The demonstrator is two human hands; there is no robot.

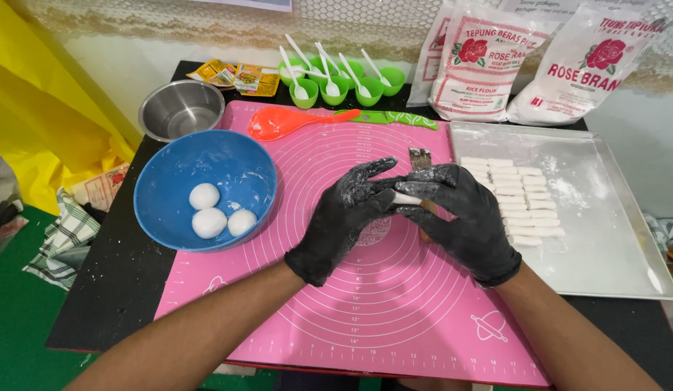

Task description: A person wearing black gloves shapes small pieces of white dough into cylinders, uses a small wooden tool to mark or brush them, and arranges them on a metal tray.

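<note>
A black table point(112, 289) stands on green floor point(18, 333) against a white wall point(112, 54).

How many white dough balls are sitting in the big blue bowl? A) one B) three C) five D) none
B: three round white dough balls lie together in the blue bowl, to the left of the left hand and right hand, which hold a small white dough piece between them over the pink mat.
</note>
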